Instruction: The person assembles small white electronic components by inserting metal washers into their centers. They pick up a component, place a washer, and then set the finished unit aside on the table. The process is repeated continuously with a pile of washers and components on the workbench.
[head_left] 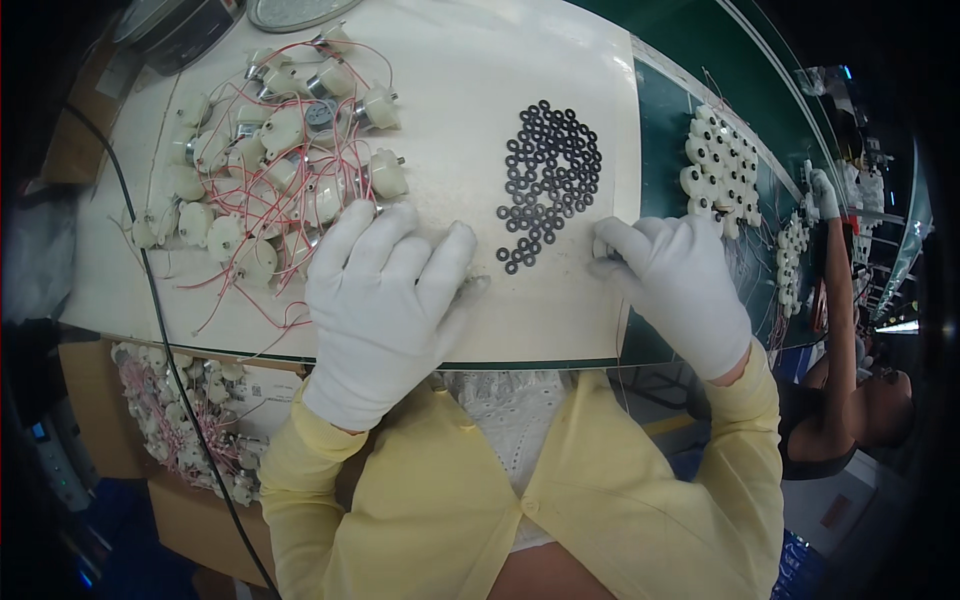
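My left hand [385, 300], in a white glove, reaches to the near edge of a pile of small motors [283, 130] with cream plastic housings and red and white wires. Its fingers are stretched and slightly apart, the tips next to the motors, and nothing shows in them. Loose black rubber rings [548, 165] lie in a patch on the white tabletop between my hands. To the right of them, my gloved right hand [675, 280] rests near the board's edge, its fingers curled toward the thumb. Whatever these may hold is hidden.
Cream housings with black centres [720, 165] stand in rows on the green mat at right. An open cardboard box [110, 400] of more motors sits below the table at left. A black cable [160, 310] hangs across the left side. A co-worker's arm [840, 300] reaches in at far right.
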